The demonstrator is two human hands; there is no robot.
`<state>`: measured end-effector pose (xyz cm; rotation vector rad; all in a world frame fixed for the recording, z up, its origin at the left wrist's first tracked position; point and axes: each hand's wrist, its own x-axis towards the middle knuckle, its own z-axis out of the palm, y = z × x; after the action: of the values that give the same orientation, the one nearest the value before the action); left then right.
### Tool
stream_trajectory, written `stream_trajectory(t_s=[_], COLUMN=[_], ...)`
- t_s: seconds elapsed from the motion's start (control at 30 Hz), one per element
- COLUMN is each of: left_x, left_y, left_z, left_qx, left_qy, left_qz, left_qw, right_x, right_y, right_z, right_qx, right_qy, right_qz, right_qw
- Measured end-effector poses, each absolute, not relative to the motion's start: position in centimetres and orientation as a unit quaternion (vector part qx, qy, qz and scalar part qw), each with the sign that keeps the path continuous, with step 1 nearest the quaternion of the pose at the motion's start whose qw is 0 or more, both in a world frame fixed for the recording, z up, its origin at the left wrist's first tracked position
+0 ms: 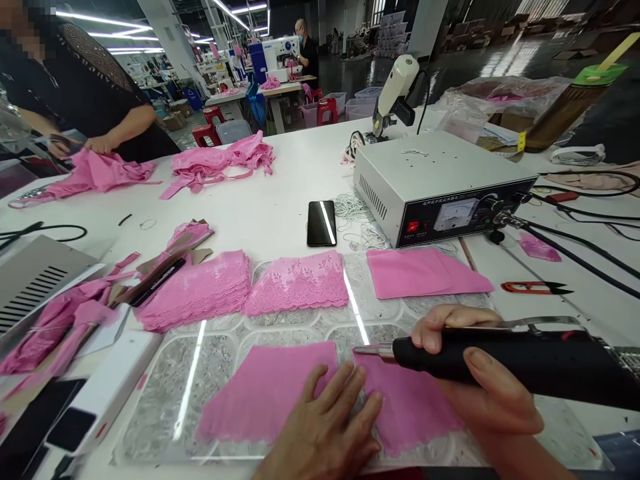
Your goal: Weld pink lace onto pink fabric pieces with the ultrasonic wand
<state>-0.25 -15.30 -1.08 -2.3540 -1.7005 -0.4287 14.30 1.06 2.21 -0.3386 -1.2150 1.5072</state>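
My left hand (327,427) lies flat with its fingers spread over two cut pieces of pink fabric, touching the left piece (260,390) and the edge of the right piece (415,407). A black ultrasonic handpiece (480,360) with a narrow metal tip is gripped in my right hand (480,373). Its tip is at the upper left corner of the right piece; whether it touches the cloth I cannot tell. Both pieces rest on a clear, ridged plastic sheet (165,400). Behind them are a lace stack (200,287), more lace (300,283) and plain pink panels (425,272).
A grey generator box (440,173) with a meter stands back right, cables running from it. Thread snips (535,287) lie at right; a phone (322,223) is near the middle. A bottle (570,113) stands far right. Across the table, a person (85,93) handles pink garments (100,173).
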Motion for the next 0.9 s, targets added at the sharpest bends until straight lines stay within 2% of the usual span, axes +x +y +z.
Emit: stream_trajectory(t_s=[0.43, 0.53, 0.7, 0.9], left_x=[-0.4, -0.3, -0.5, -1.8], left_y=[-15.1, -15.1, -15.1, -14.2], left_z=[-0.8, -0.7, -1.1, -2.5], left_qx=[-0.799, -0.796, -0.772, -0.809], left_qy=[-0.569, -0.572, -0.592, -0.531], left_qz=[-0.148, -0.154, -0.206, -0.168], left_qw=[0.125, 0.125, 0.109, 0.188], right_x=[13.9, 14.7, 18.1, 22.3], right_y=[1.0, 1.7, 4.2, 6.4], right_z=[2.7, 3.6, 3.9, 2.2], right_qx=[-0.136, -0.156, -0.244, -0.294], right_qy=[-0.522, -0.488, -0.450, -0.422], right_qz=[0.622, 0.608, 0.512, 0.434], right_qw=[0.568, 0.606, 0.689, 0.740])
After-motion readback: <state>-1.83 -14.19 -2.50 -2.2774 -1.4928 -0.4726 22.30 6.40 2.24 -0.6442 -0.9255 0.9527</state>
